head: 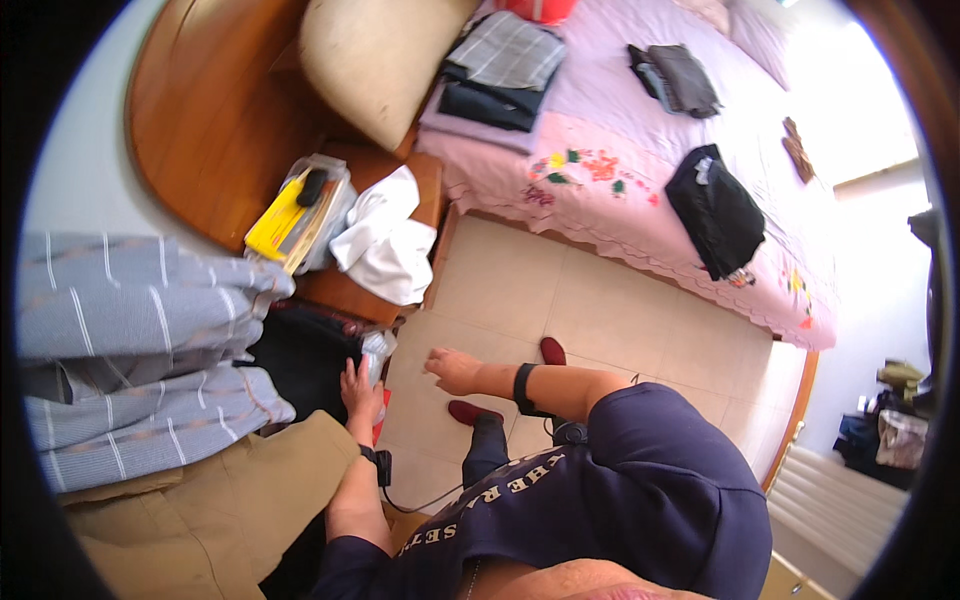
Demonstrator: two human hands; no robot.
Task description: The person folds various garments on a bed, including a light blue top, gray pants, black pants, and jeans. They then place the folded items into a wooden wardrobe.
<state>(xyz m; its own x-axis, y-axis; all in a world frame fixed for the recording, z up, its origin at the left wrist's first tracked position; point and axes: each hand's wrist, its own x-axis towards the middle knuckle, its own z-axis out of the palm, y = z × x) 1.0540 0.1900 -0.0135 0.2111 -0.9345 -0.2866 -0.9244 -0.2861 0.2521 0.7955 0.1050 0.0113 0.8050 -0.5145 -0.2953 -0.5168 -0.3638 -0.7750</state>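
My left hand (361, 388) reaches beside a crumpled clear plastic bag (377, 352) and lies against black fabric (307, 356) below the edge of a wooden nightstand; whether its fingers grip anything cannot be told. Over the tiled floor, my right hand (450, 370) hangs in the air with loosely curled fingers and nothing visible in it. A crumpled white cloth (390, 236) lies on the nightstand (427, 176), next to a clear container (341, 199) with a yellow box (279, 223) and a small black object on top. Something red shows beside my left wrist.
Clothes hang at left: a blue-grey striped garment (135, 300) and tan trousers (217, 510). The bed (600, 135) carries folded grey plaid cloth (510, 49), folded dark clothes (679, 79) and a black garment (716, 214). A white radiator (840, 502) stands at right.
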